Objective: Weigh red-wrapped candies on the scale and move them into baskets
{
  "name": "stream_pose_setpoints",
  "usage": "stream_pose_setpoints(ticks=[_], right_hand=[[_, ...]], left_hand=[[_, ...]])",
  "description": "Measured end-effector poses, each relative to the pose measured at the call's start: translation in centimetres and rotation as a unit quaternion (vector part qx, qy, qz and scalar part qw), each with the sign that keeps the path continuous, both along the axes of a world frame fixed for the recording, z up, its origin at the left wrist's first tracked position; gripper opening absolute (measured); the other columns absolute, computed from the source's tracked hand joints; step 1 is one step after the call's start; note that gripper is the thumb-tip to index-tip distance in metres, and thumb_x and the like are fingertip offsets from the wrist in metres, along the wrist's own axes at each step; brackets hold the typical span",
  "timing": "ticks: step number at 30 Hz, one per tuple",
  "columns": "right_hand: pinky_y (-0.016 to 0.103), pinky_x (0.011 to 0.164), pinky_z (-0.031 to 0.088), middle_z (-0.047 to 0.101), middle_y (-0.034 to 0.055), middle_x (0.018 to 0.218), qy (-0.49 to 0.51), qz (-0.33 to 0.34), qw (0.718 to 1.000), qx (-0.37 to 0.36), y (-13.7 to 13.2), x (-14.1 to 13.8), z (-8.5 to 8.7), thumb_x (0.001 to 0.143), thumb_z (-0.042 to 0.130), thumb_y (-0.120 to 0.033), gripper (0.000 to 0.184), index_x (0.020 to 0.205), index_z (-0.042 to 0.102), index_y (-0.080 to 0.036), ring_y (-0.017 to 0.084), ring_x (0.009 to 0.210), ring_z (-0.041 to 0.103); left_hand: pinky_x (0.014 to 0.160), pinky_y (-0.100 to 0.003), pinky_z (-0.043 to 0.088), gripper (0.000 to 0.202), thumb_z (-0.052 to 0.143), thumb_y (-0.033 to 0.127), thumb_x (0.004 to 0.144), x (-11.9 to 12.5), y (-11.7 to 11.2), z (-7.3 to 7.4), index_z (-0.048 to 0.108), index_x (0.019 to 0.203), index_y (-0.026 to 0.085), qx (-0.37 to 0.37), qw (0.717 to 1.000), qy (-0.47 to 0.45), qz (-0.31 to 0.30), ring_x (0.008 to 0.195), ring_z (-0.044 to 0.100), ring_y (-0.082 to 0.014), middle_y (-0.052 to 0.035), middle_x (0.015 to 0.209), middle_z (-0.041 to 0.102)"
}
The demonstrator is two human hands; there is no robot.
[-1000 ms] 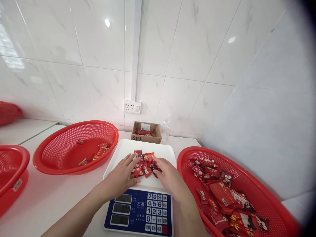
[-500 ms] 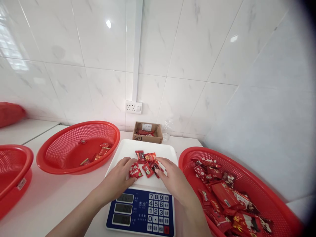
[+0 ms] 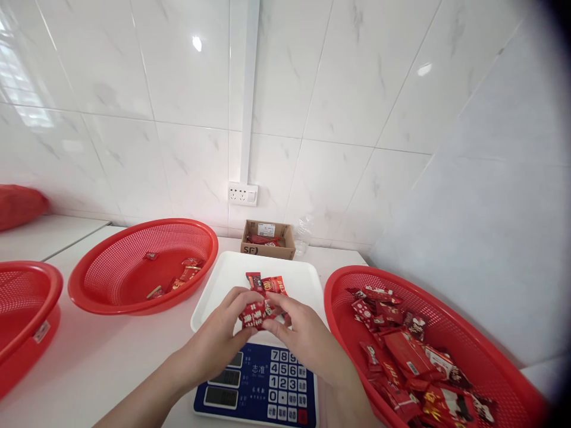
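Observation:
Between my two hands is a small red snack packet [image 3: 253, 315] with pale lettering, raised over the near part of the white scale pan [image 3: 214, 291]. My left hand [image 3: 227, 318] grips its left side with thumb and fingers. Meeting it from the right, my right hand [image 3: 292, 324] pinches the packet too; its fingertips partly hide other red packets. Behind the hands, a dark red packet [image 3: 254, 281] and an orange-red packet [image 3: 275, 285] lie on the pan. The scale's blue keypad panel [image 3: 259, 386] is below my wrists.
A large red basket [image 3: 357, 273] full of red packets stands right. On the left are a red basket [image 3: 102, 238] holding several packets and another red basket [image 3: 49, 309]. A cardboard box [image 3: 272, 252] and clear plastic [image 3: 304, 232] sit against the tiled wall.
My left hand has lifted the red packet and brought it rightward. My right hand has moved left and nearer, onto the same packet, so the hands now meet.

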State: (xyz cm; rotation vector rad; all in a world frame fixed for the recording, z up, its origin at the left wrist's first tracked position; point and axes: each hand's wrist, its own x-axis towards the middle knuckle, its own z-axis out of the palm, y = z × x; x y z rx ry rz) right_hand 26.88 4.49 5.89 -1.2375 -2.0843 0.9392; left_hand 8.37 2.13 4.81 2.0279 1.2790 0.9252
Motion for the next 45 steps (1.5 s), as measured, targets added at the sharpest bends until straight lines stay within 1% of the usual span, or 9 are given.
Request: stream_pose_setpoints(ticks=[6,15,21,27,33,36,39,42,45], right_hand=[[0.024,0.073,0.043,0.069,-0.0035,0.091,-0.008,0.147,0.989,-0.019,-0.8,-0.1,1.0,0.079,0.06,-0.024,0.017,0.094,0.066,-0.024,0.016,0.083,0.061],[0.021,0.065,0.04,0.068,-0.0031,0.077,-0.065,0.173,0.982,-0.028,-1.2,-0.3,0.9,0.08,0.057,-0.029,0.012,0.079,0.066,-0.021,0.014,0.071,0.059],[0.02,0.059,0.036,0.067,-0.0023,0.075,-0.07,0.167,0.983,-0.012,-1.8,-0.8,1.2,0.084,0.053,-0.036,0.019,0.083,0.065,-0.021,0.013,0.066,0.057],[0.022,0.054,0.031,0.065,0.0009,0.069,-0.116,0.136,0.983,0.035,-2.2,-1.6,0.6,0.083,0.05,-0.049,0.034,0.075,0.063,-0.019,0.012,0.06,0.054],[0.022,0.065,0.041,0.07,0.0007,0.088,-0.07,0.135,0.988,0.003,-2.6,-1.3,1.8,0.081,0.056,-0.033,0.019,0.096,0.063,-0.024,0.016,0.076,0.062],[0.025,0.069,0.045,0.071,0.0007,0.092,-0.03,0.079,0.996,-0.008,-2.4,-0.1,2.3,0.081,0.056,-0.034,0.024,0.102,0.064,-0.025,0.017,0.079,0.064],[0.028,0.076,0.049,0.07,0.0035,0.099,0.06,-0.085,0.994,0.034,-2.0,1.7,2.4,0.082,0.054,-0.04,0.031,0.106,0.064,-0.023,0.02,0.088,0.064],[0.031,0.074,0.051,0.07,0.007,0.1,0.126,-0.216,0.965,0.083,-1.7,3.0,2.4,0.081,0.054,-0.047,0.037,0.104,0.064,-0.02,0.023,0.091,0.065],[0.032,0.075,0.051,0.07,0.0076,0.101,0.126,-0.232,0.96,0.099,-1.5,3.3,2.3,0.08,0.053,-0.048,0.038,0.103,0.063,-0.02,0.023,0.091,0.064]], left_hand=[[0.094,-0.028,0.043,0.065,0.045,0.0,0.074,0.7,-1.6,0.7,0.037,0.127,0.037,-0.005,0.996,0.009,-0.091,0.11,0.05,-0.015,-0.0008,0.122,0.047],[0.089,-0.024,0.044,0.065,0.054,0.003,0.073,0.1,-2.6,0.8,0.041,0.126,0.037,-0.076,0.994,-0.002,-0.083,0.104,0.054,-0.0142,0.0018,0.117,0.053],[0.082,-0.027,0.047,0.031,0.055,0.029,0.083,-0.5,-3.0,1.6,0.052,0.114,0.026,-0.139,0.981,-0.106,-0.087,0.094,0.058,-0.0172,-0.0033,0.104,0.061],[0.07,-0.025,0.045,0.01,0.055,0.032,0.083,-0.4,-2.8,1.2,0.059,0.082,0.023,-0.101,0.993,-0.061,-0.018,0.079,0.056,-0.015,-0.0007,0.084,0.06],[0.071,-0.024,0.046,0.011,0.052,0.031,0.086,-0.3,-3.0,0.6,0.06,0.089,0.024,-0.028,0.996,-0.063,-0.054,0.08,0.057,-0.0137,-0.0016,0.087,0.06],[0.071,-0.027,0.049,0.018,0.046,0.037,0.088,-0.2,-2.4,0.3,0.056,0.093,0.023,0.013,0.999,-0.048,0.011,0.08,0.057,-0.0155,-0.0032,0.089,0.061],[0.085,-0.036,0.049,0.023,0.042,0.036,0.09,0.3,-1.3,-0.2,0.055,0.104,0.024,0.05,0.997,0.025,0.059,0.1,0.056,-0.0206,-0.0069,0.106,0.061],[0.1,-0.045,0.041,0.033,0.046,0.035,0.089,1.2,-0.2,-0.7,0.054,0.119,0.024,0.068,0.992,0.102,-0.003,0.122,0.045,-0.0249,-0.0081,0.128,0.055],[0.106,-0.05,0.035,0.046,0.048,0.042,0.087,2.2,0.7,-1.1,0.049,0.128,0.023,0.041,0.985,0.157,-0.057,0.132,0.033,-0.0272,-0.0084,0.137,0.048]])
